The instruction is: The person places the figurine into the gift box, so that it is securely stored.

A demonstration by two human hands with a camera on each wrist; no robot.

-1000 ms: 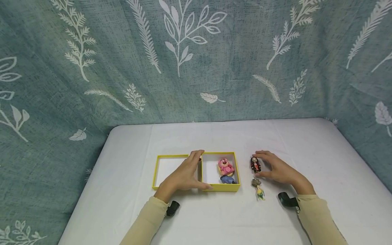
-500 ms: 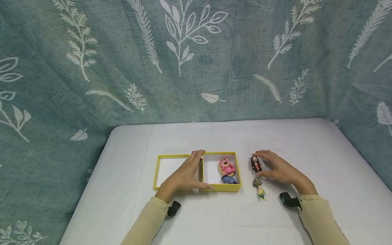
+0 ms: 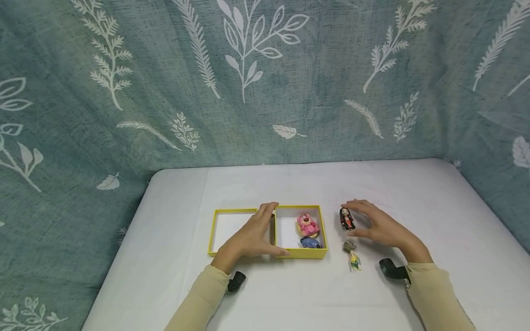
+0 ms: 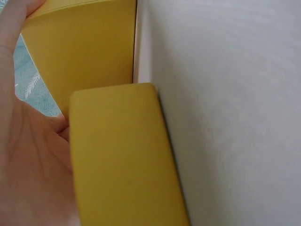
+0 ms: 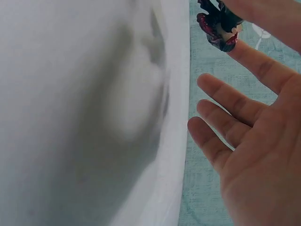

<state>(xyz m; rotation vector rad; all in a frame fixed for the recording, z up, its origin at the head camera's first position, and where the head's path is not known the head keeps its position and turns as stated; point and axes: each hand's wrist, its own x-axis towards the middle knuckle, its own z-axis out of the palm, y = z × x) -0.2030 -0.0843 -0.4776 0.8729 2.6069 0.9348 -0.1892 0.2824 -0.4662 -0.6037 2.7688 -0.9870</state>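
Note:
My left hand (image 3: 250, 236) spans the left side of a yellow box (image 3: 304, 253), thumb at its near wall and fingers at its far corner. In the left wrist view a yellow wall (image 4: 80, 47) stands between thumb and fingers. Inside the box lie a pink bear figurine (image 3: 308, 225) and a blue figurine (image 3: 310, 242). To the right, my right hand (image 3: 383, 227) pinches a dark-haired doll figurine (image 3: 346, 219) by its ends between thumb and index finger. The right wrist view shows this figurine (image 5: 220, 28) above the white cloth, the other fingers spread.
A shallow yellow-rimmed lid (image 3: 212, 232), white inside, lies left of the box, partly behind my left hand. A yellow-and-green figurine with a brownish head (image 3: 354, 259) lies below my right hand. White cloth covers the table (image 3: 306, 294); a patterned green curtain (image 3: 323, 92) hangs behind.
My right hand has shifted slightly up and away with the doll figurine, which has tilted a little. The left hand stays at the box. The whole view has drifted slightly.

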